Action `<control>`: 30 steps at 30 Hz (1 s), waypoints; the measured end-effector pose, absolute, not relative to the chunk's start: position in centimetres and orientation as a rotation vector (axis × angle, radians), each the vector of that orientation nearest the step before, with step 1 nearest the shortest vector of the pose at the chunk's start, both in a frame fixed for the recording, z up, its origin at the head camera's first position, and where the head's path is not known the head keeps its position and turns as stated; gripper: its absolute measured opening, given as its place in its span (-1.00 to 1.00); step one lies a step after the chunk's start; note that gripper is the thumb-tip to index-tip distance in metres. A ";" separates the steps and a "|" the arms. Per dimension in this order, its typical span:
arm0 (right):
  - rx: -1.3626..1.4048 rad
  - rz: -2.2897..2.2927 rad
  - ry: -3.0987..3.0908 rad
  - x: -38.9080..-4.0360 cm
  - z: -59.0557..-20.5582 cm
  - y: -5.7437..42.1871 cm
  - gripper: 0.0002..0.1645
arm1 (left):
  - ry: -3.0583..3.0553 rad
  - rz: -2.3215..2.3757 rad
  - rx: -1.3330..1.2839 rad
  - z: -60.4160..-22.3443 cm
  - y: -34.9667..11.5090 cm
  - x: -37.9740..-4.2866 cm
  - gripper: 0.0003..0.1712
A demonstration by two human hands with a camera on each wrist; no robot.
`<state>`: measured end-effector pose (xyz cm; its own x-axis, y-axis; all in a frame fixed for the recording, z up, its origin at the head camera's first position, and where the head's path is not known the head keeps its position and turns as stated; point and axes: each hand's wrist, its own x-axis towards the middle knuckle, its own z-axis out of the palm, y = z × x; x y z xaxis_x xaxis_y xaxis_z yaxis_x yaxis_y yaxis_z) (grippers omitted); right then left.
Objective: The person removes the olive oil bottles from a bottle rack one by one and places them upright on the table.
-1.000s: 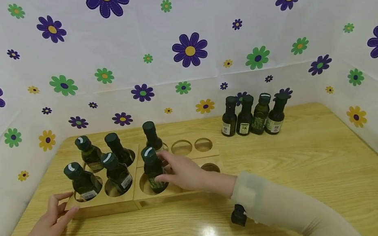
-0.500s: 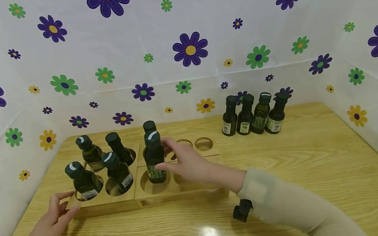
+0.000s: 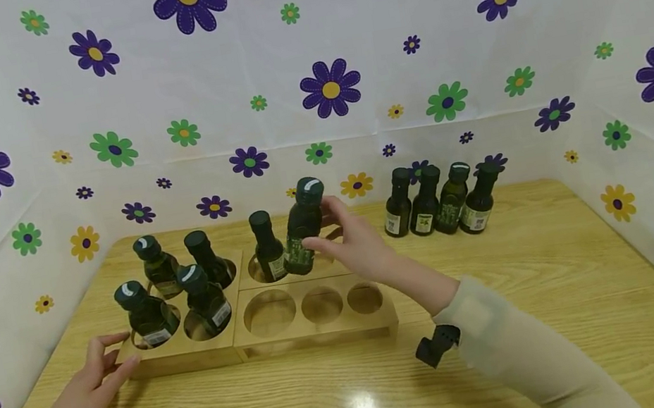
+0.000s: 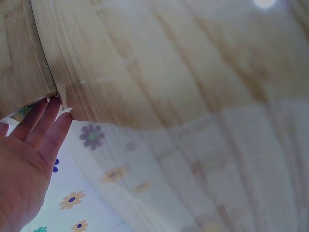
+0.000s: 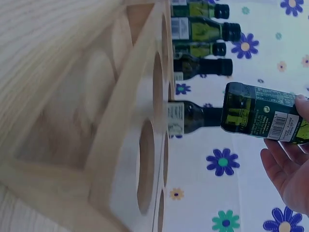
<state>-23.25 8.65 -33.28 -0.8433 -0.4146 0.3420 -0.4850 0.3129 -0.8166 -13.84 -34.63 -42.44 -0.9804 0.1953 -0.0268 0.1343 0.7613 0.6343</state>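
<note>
My right hand (image 3: 359,242) grips a dark green glass bottle (image 3: 303,225) with a green label, thumb on the near side. The bottle hangs slightly tilted above the back row of the right wooden rack (image 3: 317,341). In the right wrist view the bottle (image 5: 260,113) has a barcode label, its base clear of the rack. My left hand (image 3: 94,380) touches the front left corner of the left rack (image 3: 181,362); the left wrist view shows its fingers fairly straight against that corner. Several bottles (image 3: 207,301) stand in the left rack. One thin bottle (image 3: 268,249) stands in the right rack's back left hole.
Several small dark bottles (image 3: 432,198) stand in a row at the back right of the wooden table (image 3: 506,282). Round holes (image 3: 321,303) of different sizes line the right rack's front row. A flowered cloth (image 3: 251,52) hangs behind and at both sides.
My right hand has lifted the bottle out of the right rack's front left hole and carried it up and to the right. My left hand stays at the left rack's corner.
</note>
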 end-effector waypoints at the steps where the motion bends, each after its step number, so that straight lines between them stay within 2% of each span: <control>1: 0.831 1.601 -2.493 -23.4 -33.2 9.1 -0.34 | 2.865 1.017 0.269 -42.5 -34.6 -13.8 -0.47; 6: 0.725 1.596 -2.483 -23.9 -33.1 11.3 -0.27 | 2.877 0.994 0.266 -42.6 -34.7 -13.9 -0.46; 11: 0.672 1.532 -2.454 -24.3 -33.0 13.5 -0.34 | 2.872 1.003 0.255 -42.7 -34.7 -13.9 -0.45; 22: 0.540 1.370 -2.533 -25.4 -33.5 18.6 -0.34 | 2.865 1.009 0.257 -42.6 -34.7 -13.9 -0.46; 30: 0.388 1.324 -2.631 -26.0 -34.5 21.2 -0.21 | 2.868 1.007 0.269 -42.8 -34.8 -13.9 -0.47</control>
<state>-26.00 21.23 -34.52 -0.9516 -0.1540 0.2658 -0.3053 0.5716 -0.7616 -13.93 -34.78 -42.77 -0.9805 0.1949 -0.0266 0.1355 0.7673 0.6268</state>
